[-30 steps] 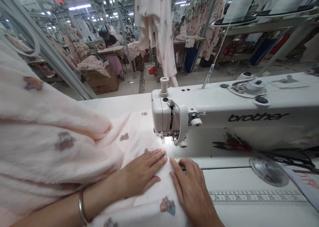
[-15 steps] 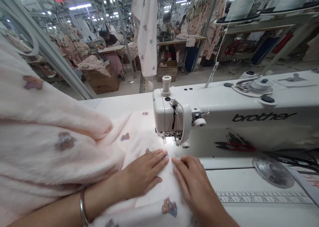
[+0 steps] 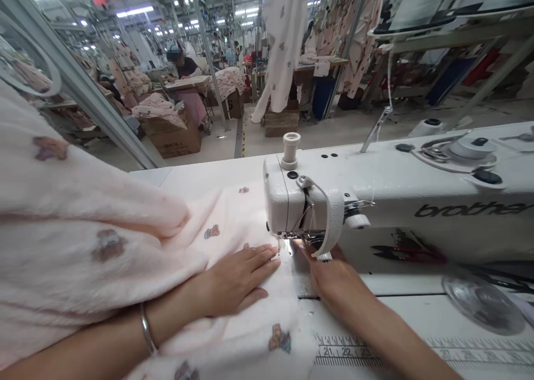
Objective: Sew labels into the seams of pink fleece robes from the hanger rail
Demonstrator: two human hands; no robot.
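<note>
Pale pink plush fabric [image 3: 254, 330] printed with small bears covers the left of the table and runs up to the needle area of a white sewing machine [image 3: 277, 196]. My left hand [image 3: 237, 280] lies flat on it, fingers stretched toward the presser foot [image 3: 291, 248]. A silver bangle [image 3: 147, 329] is on that wrist. My right hand [image 3: 334, 277] reaches in beneath the machine head, just right of the needle. Its fingers are mostly hidden behind the head and the white lever, so whether they hold anything does not show.
Red-handled snips [image 3: 411, 253] lie on the machine bed, with a clear plastic disc [image 3: 484, 302] nearer me. A printed ruler [image 3: 342, 352] marks the table's front. Beyond stand a cardboard box [image 3: 177, 138] of fabric, a metal post [image 3: 104, 96] and a seated co-worker [image 3: 186, 65].
My right hand has left the fabric edge and moved forward under the machine head. The left hand stays nearly in place. The machine appears farther right in view, and the hanging fabric has swung right.
</note>
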